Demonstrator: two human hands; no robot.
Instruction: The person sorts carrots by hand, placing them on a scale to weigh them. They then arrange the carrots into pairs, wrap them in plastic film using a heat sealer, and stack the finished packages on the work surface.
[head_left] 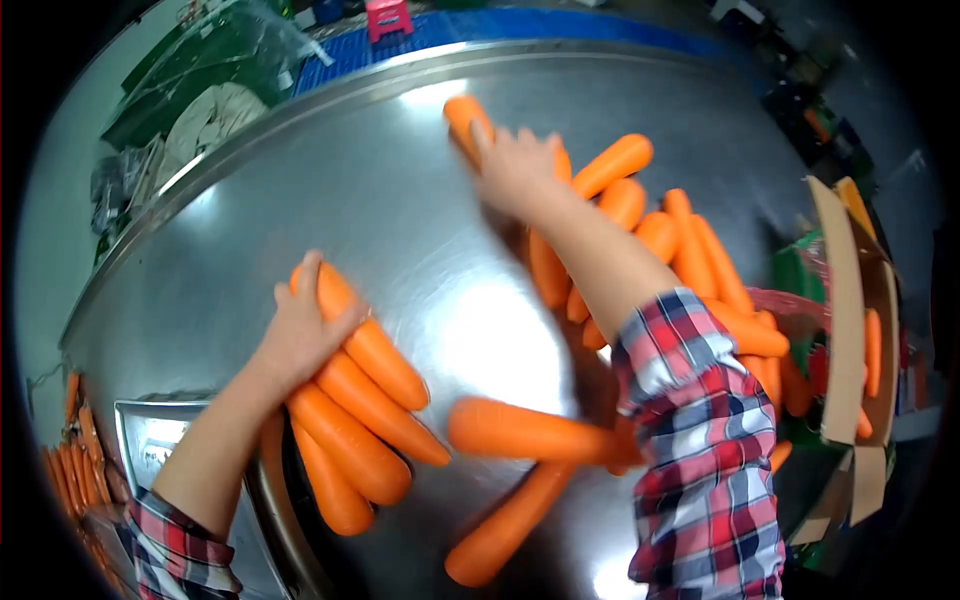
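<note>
My left hand (298, 335) is closed over the upper ends of several large orange carrots (375, 405) lying side by side at the left, near the edge of a metal tray. My right hand (515, 175) reaches to the far side of the table and is closed on a carrot (465, 118), its forefinger along it; motion blurs this hand and its grip is partly hidden. A pile of carrots (690, 250) lies beside and under my right forearm. Between my arms are two loose carrots, one lying crosswise (520, 430) and one slanted (510, 525).
The steel table (400, 200) has a raised far rim. At the right stands an open cardboard box (845, 310) with carrots inside. A metal tray (150, 440) is at the lower left, with more carrots (80, 470) beyond it. A pink stool (388, 18) stands behind the table.
</note>
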